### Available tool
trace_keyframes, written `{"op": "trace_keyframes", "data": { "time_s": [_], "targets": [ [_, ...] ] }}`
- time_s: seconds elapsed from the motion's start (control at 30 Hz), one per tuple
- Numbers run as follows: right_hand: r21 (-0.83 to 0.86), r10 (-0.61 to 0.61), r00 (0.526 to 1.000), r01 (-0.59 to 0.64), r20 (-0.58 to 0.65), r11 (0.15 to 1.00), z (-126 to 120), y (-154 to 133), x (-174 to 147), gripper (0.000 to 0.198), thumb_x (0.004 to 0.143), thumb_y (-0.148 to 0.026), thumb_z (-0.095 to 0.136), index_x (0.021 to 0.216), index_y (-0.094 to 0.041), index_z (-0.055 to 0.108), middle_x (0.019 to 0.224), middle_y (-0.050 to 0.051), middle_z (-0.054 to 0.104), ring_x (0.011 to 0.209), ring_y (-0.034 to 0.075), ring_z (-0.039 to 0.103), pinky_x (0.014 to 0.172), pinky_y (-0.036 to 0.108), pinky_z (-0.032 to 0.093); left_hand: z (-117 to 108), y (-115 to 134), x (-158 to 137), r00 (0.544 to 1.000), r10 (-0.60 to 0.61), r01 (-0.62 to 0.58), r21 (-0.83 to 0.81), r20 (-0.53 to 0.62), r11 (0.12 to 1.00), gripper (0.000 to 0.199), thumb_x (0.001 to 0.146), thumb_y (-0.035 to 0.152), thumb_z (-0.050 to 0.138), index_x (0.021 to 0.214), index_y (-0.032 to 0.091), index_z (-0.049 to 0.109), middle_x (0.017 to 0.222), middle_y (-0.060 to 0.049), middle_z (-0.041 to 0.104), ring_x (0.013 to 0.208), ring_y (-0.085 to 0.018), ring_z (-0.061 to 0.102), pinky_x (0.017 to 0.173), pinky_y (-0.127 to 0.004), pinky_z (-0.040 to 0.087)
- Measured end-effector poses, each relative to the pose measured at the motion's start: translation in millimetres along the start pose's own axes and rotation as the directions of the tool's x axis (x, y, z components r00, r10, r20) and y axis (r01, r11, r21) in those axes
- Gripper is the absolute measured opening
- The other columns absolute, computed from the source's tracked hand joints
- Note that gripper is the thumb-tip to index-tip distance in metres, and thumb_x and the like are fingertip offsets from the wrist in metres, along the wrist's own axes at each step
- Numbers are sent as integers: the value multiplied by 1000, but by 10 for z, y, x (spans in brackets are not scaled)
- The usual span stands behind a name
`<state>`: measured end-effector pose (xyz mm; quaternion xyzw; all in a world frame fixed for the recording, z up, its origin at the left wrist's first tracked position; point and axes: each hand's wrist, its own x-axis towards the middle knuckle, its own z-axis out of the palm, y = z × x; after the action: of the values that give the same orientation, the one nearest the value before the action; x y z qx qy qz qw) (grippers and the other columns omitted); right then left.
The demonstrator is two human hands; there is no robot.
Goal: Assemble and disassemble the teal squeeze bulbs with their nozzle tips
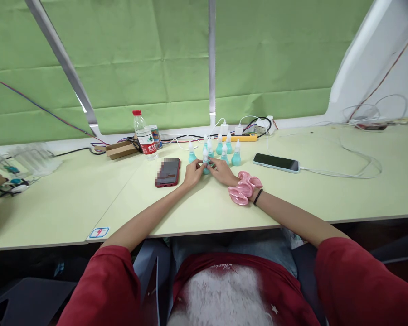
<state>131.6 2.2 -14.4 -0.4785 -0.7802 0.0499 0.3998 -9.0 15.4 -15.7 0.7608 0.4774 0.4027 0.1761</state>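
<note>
Head view: our L hand (194,173) & R hand (222,171) both grasped one teal squeeze bulb (206,159) btwn fingertips, approx. mid-table. It stood upright, white tip pointing up, long axis vert. Other teal bulbs (236,157) crowded close behind, so tight there. Red-cased phone (168,172) lay just L of our L hand; blue-cased phone (276,163) farther R. Toward us, tabletop (204,210) gave moving room to its front edge.
</note>
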Motion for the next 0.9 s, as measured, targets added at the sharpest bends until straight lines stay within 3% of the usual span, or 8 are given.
{"op": "trace_keyframes", "data": {
  "time_s": [0.5, 0.9],
  "targets": [
    [-14, -3, 1000, 3, -8, 1000, 0, 7, 2, 31, 84, -27, 39, 108, -14, 54, 97, 8, 63, 83, 18, 59, 72, 28, 44, 4, -37, 16, 999, -36, 36, -52, 8, 998, 24, 84, 29, 45, 98, 11, 52, 91, -5, 57, 76, -13, 57, 67, -31, 48],
    [24, 1, 1000, 0, -18, 1000, -12, -3, -2, 32, 83, -29, 41, 108, -14, 54, 94, 8, 64, 75, 16, 60, 71, 27, 44, -2, 4, -11, 998, -47, 47, -7, -42, 999, 26, 84, 33, 44, 92, 11, 54, 83, -3, 58, 71, -12, 56, 64, -30, 48]
  ]
}}
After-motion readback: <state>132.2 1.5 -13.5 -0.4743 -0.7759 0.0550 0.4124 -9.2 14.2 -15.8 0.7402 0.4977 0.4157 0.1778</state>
